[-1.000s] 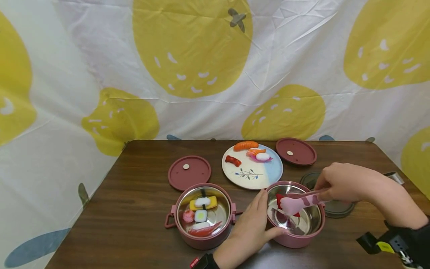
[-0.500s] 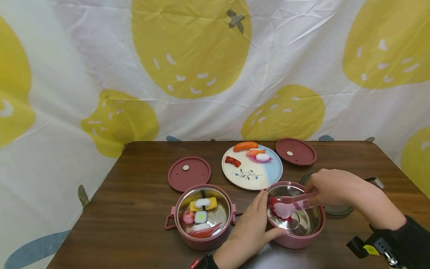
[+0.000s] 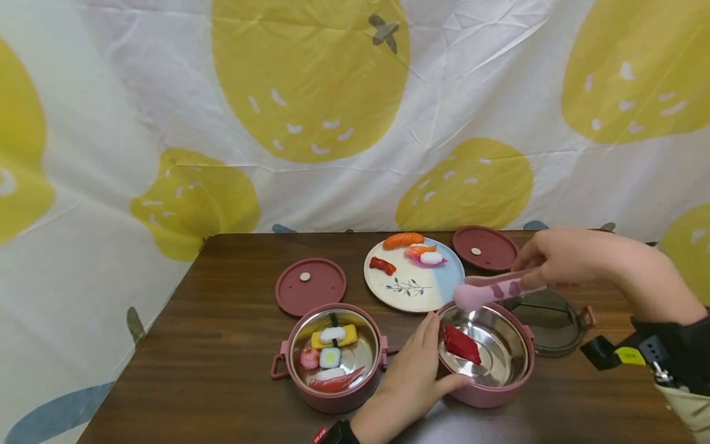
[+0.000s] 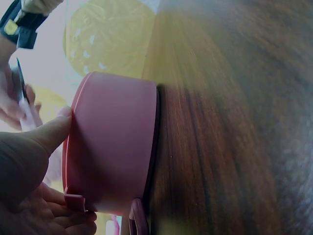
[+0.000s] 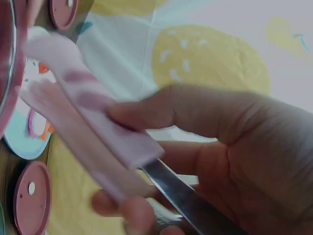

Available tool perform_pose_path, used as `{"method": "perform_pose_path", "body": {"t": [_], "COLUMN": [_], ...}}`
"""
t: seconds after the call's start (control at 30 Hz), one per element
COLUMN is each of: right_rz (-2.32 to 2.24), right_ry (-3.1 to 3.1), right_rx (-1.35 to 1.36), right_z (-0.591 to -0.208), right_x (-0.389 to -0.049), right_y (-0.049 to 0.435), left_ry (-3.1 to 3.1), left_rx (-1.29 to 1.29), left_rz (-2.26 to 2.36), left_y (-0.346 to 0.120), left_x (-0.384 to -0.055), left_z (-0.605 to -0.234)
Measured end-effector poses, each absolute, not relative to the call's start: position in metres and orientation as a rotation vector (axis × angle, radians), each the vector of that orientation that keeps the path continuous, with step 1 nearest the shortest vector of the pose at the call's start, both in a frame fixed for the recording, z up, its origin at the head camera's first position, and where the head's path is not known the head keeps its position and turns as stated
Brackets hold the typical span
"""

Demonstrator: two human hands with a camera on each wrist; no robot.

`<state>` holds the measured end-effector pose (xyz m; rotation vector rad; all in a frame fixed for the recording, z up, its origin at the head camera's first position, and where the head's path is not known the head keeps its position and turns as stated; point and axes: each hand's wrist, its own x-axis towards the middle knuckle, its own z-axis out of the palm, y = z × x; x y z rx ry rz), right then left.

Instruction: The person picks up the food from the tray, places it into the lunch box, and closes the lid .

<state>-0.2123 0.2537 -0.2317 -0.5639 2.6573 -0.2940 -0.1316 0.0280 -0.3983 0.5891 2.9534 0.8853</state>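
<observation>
My left hand [image 3: 413, 373] holds the right-hand pink pot [image 3: 488, 398] by its left side. Its thumb lies at the front rim, its fingers along the wall by a side lug. Inside that steel-lined pot a red slab of toy fish [image 3: 462, 343] lies at the left. My right hand [image 3: 577, 259] grips tongs with pink tips [image 3: 490, 291] and a metal shank; they hover over the pot's back rim. In the right wrist view the two tong tips [image 5: 73, 73] are apart, with nothing between them. The left-hand pink pot [image 3: 333, 404] contains several toy sushi pieces.
Behind the pots, a plate [image 3: 391, 296] bears several toy sushi pieces. Dark red lids lie on its left [image 3: 310, 296] and right [image 3: 482, 243]. A grey clear-topped lid [image 3: 546, 324] with a pink clasp lies right of the pot. A lemon-print cloth [image 3: 333, 197] hangs behind the table.
The tongs first shifted the red toy fish left inside the right-hand pot, then let it go. My right hand has lifted them up and back. The left hand stays on the pot.
</observation>
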Motion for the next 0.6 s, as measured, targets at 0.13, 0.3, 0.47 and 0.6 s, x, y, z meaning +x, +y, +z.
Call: {"method": "perform_pose_path", "body": {"t": [0.13, 0.3, 0.47, 0.6], "right_rz": [-0.073, 0.261, 0.388, 0.437], "right_ry": [2.893, 3.102, 3.138, 3.107], "right_rx": [-0.707, -0.887, -1.042, -1.099], "right_z": [-0.237, -0.266, -0.284, -0.288], "right_x": [-0.24, -0.276, -0.297, -0.305], "right_y": [0.246, 0.23, 0.223, 0.213], "left_ry": [2.938, 2.914, 2.903, 2.901], "left_rx": [0.609, 0.584, 0.588, 0.566], "left_rz": [0.915, 0.924, 0.925, 0.929], "left_y": [0.027, 0.02, 0.018, 0.018], "left_x": [-0.133, -0.131, -0.131, -0.132], "left_z": [-0.398, -0.398, -0.397, -0.396]}}
